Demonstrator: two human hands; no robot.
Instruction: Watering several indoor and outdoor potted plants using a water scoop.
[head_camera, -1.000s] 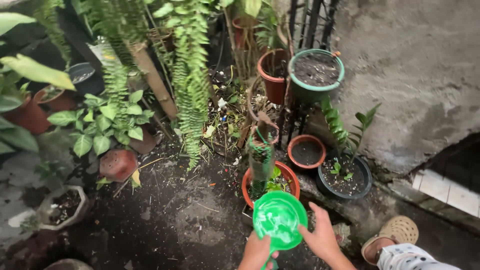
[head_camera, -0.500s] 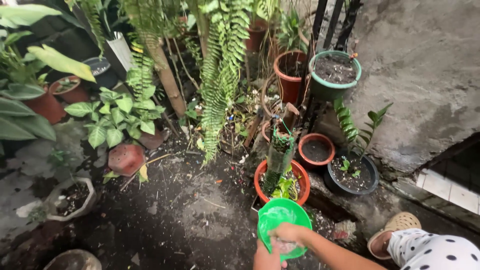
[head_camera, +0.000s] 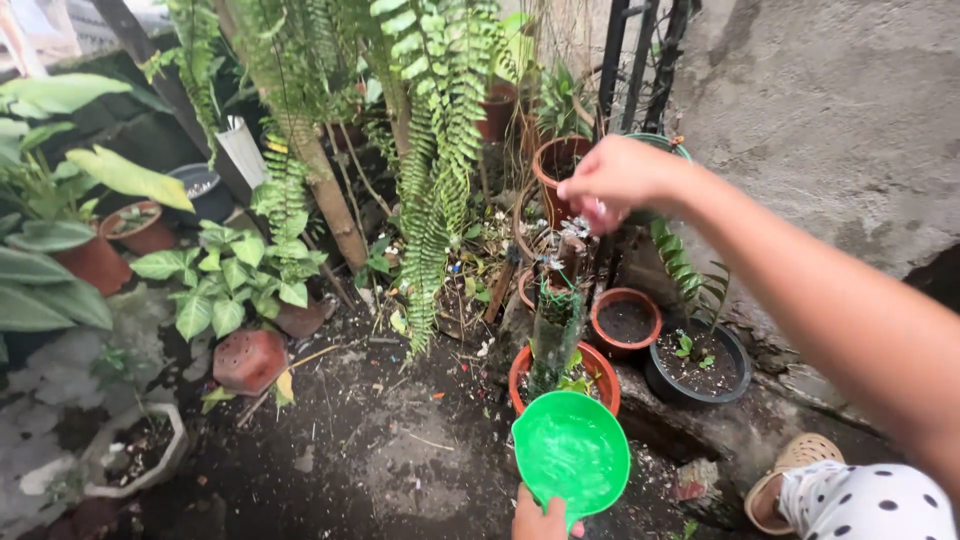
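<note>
My left hand (head_camera: 545, 518) grips the handle of a round green plastic dipper (head_camera: 572, 450) at the bottom of the view, bowl facing up and looking wet. My right hand (head_camera: 612, 178) is stretched out above the pots with its fingers pinched together. A few small white granules (head_camera: 578, 228) fall just below it. Under that hand stand a brown pot (head_camera: 552, 165), a net-wrapped tube (head_camera: 555, 330) rising from an orange pot (head_camera: 604, 372), and a small terracotta pot (head_camera: 625, 320) filled with soil.
A black pot (head_camera: 698, 362) with a small leafy plant sits by the concrete wall (head_camera: 830, 110). Hanging ferns (head_camera: 430, 150) fill the middle. An overturned clay pot (head_camera: 250, 358) and a white pot (head_camera: 135, 450) lie on the muddy ground at left. My sandalled foot (head_camera: 790, 480) is at lower right.
My right hand has left the bowl of the dipper, risen and reached forward over the pots, with granules now dropping from it. The left hand still holds the dipper low.
</note>
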